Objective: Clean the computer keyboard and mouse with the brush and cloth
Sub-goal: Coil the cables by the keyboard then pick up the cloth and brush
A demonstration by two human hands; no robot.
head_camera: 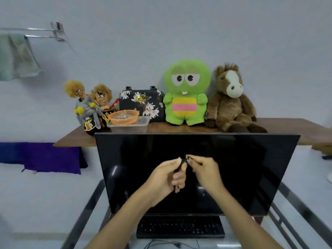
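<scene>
Both hands up in front of the dark monitor (pixel 197 169), working on one small dark item. Left hand (pixel 167 178) curled shut round a thin dark stick, prob the brush (pixel 180 174), w/ its lower end poking out below the fist. Right hand (pixel 206 171) pinches at the top end w/ thumb and forefinger, other fingers loosely bent. Too blurred to say if it's picking at bristles or pulling off a cap. Keyboard (pixel 180 227) lies flat on the glass desk (pixel 296 203) just below the monitor's bottom edge, well under the hands, untouched by either. Mouse and cloth not in view; a thin cable (pixel 172 244) trails on the glass near the front edge.

Risks, as I judge them: whatever gets picked off the tip could drop straight onto the keys since the hands hang above them, so more dirt in, not less. A small loose part could slip from that fingertip pinch and fall between keys or off the desk. A jerk fwd could knock the screen, hands being close to it.

Containers: on the wooden shelf (pixel 287 126) behind, an orange mesh basket (pixel 124 117) sits in a clear plastic tub (pixel 128 125); something small and pale inside the basket, can't tell what. Flowered black bag (pixel 142 103) closed, contents hidden
</scene>
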